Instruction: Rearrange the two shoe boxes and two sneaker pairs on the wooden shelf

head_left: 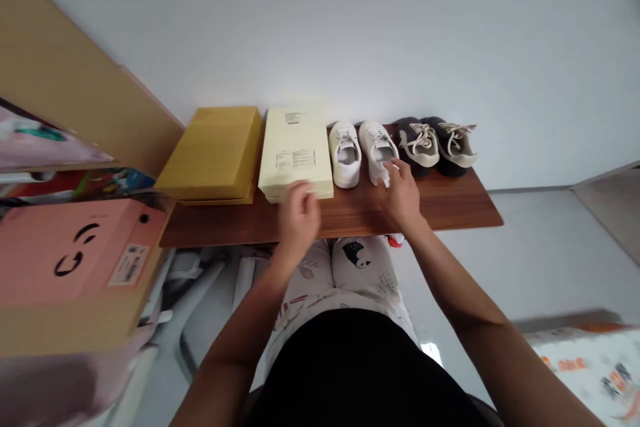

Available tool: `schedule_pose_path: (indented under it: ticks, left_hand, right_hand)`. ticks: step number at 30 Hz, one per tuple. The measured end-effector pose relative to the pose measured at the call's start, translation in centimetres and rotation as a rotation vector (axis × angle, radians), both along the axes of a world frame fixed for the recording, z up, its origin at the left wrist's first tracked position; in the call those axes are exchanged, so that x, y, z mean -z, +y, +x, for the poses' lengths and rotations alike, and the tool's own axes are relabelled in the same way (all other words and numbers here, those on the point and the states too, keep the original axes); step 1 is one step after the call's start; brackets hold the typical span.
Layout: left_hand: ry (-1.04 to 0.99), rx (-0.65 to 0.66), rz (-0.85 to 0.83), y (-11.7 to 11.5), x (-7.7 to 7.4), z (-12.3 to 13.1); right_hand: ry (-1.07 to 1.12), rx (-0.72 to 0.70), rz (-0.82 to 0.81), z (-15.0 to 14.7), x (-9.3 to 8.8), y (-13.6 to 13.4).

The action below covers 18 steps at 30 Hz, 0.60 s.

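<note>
A pair of white sneakers [361, 150] stands toe-forward on a dark wooden shelf [450, 203] against the wall. My right hand [400, 193] reaches to the toe of the right white sneaker, and its fingertips touch it. My left hand [299, 215] hovers at the front edge of a cream shoebox [296, 147], its fingers curled and blurred by motion. It holds nothing that I can see. A yellow shoebox [214, 152] lies left of the cream one. A pair of dark sneakers [436, 141] with pale laces stands right of the white pair.
A pink box with a barcode label [75, 253] sits on a cardboard box at the left. A tall tan board [75, 87] leans behind it. Patterned fabric on my knees [345, 267] shows below the shelf. A printed carton [595, 363] lies at the lower right.
</note>
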<state>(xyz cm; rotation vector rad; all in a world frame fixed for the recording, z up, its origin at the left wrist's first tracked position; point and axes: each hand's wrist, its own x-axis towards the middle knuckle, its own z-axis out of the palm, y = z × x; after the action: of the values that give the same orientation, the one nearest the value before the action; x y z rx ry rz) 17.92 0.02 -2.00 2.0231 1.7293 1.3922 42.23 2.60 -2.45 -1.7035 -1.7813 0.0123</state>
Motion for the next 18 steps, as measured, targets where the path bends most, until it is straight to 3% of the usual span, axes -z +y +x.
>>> schedule_pose_path:
  ticks: [1,2,5,7,9,13,15,18]
  left_hand:
    - [0.016,0.181,-0.069,1.1,-0.6,3.8]
    - [0.038,0.278,-0.157,2.5,-1.2,7.2]
    - [0.062,0.125,-0.493,6.6,-2.5,13.2]
    - [0.059,0.045,-0.578,8.3,-2.9,13.9]
    - [-0.022,0.008,-0.534,8.9,-2.8,13.3]
    - [-0.402,-0.075,-0.522,8.4,-0.9,12.9]
    - [-0.518,-0.115,-0.553,8.2,0.6,13.6]
    - [-0.529,-0.184,-0.526,8.3,2.5,14.5]
  right_hand:
    - [-0.051,0.035,-0.098,0.7,-0.7,1.4]
    - [-0.092,0.062,-0.192,1.3,-1.2,2.6]
    - [-0.049,0.102,-0.304,2.8,-1.7,5.0]
    - [0.189,0.111,-0.211,4.5,-1.3,5.1]
    - [0.575,0.107,-0.075,6.1,-0.3,4.6]
    - [1.274,0.11,0.075,6.6,2.4,3.3]
    - [1.403,0.133,0.059,6.0,3.6,3.2]
    - [1.344,0.155,-0.004,5.1,4.7,3.6]
